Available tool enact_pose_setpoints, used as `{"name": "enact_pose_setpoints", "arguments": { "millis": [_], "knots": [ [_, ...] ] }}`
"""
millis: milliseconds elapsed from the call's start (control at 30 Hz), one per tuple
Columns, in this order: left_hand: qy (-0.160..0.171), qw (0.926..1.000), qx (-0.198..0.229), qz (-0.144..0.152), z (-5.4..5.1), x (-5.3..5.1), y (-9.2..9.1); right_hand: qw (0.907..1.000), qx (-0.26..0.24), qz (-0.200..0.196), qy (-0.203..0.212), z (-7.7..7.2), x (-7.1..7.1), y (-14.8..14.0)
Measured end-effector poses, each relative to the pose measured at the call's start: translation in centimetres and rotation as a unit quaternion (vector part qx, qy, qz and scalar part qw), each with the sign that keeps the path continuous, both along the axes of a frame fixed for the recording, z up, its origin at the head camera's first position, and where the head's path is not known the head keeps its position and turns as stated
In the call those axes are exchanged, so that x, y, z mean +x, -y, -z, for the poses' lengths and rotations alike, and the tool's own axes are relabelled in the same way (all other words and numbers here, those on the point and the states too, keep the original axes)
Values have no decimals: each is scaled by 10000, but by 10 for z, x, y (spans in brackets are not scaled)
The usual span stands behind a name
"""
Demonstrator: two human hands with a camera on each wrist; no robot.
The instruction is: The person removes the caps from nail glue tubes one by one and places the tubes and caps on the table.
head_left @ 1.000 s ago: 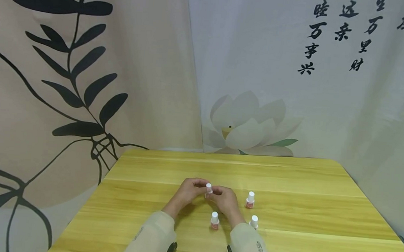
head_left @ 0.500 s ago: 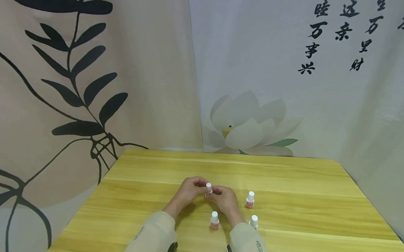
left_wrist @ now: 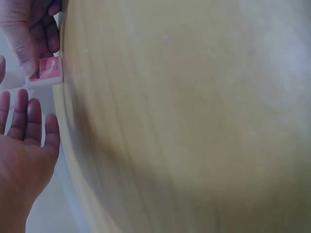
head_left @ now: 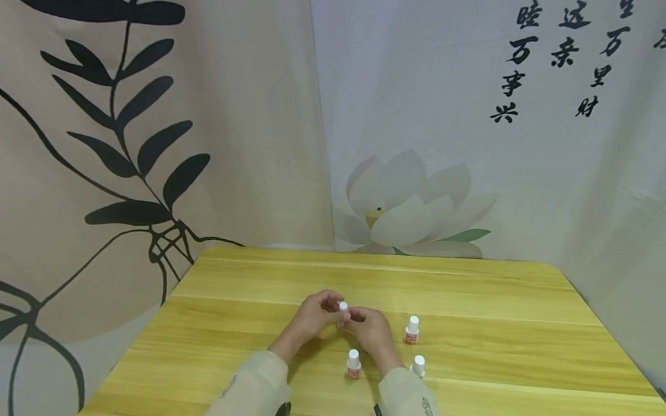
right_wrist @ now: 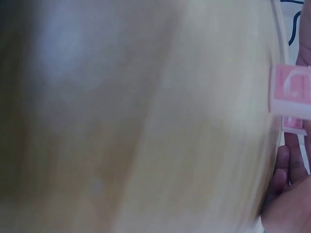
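Near the middle of the table in the head view, a small white-capped bottle point(head_left: 343, 307) is held upright between both hands. My left hand point(head_left: 312, 316) pinches its cap with the thumb across the front; its other fingers look relaxed in the left wrist view. My right hand point(head_left: 369, 328) pinches the bottle's lower body, whose pink label point(left_wrist: 49, 68) shows in the left wrist view. Three similar bottles stand nearby: a front bottle point(head_left: 353, 364), a far-right bottle point(head_left: 412, 330), and one bottle point(head_left: 418, 365) partly hidden by the right sleeve.
The wooden table point(head_left: 212, 361) has a yellowish grain. Behind it hangs a light curtain point(head_left: 257, 132) printed with leaves, a lotus and writing. In the right wrist view, a pink-labelled bottle point(right_wrist: 291, 90) is close to the camera at the right edge.
My left thumb has shifted slightly to the right across the cap, covering more of it. The right hand and the three standing bottles have stayed in place.
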State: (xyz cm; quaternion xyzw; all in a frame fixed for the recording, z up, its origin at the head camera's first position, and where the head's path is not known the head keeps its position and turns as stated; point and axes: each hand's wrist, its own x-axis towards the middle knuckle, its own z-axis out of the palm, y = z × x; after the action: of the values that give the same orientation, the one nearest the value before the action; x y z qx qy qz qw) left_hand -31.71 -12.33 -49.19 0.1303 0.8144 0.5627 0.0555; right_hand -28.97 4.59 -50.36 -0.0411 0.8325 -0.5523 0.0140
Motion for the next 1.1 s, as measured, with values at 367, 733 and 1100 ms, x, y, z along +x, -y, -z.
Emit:
{"name": "enact_pose_setpoints", "arguments": {
  "millis": [367, 733, 1100],
  "knots": [
    [250, 9996, 134, 49, 0, -2, 4, 9999, 99, 57, 36, 3, -3, 1],
    [353, 9993, 140, -26, 2, -2, 4, 9999, 125, 38, 17, 4, -3, 0],
    [215, 9996, 158, -81, 4, -3, 2, 9998, 177, 99, 22, 5, -5, 0]
  ]
}}
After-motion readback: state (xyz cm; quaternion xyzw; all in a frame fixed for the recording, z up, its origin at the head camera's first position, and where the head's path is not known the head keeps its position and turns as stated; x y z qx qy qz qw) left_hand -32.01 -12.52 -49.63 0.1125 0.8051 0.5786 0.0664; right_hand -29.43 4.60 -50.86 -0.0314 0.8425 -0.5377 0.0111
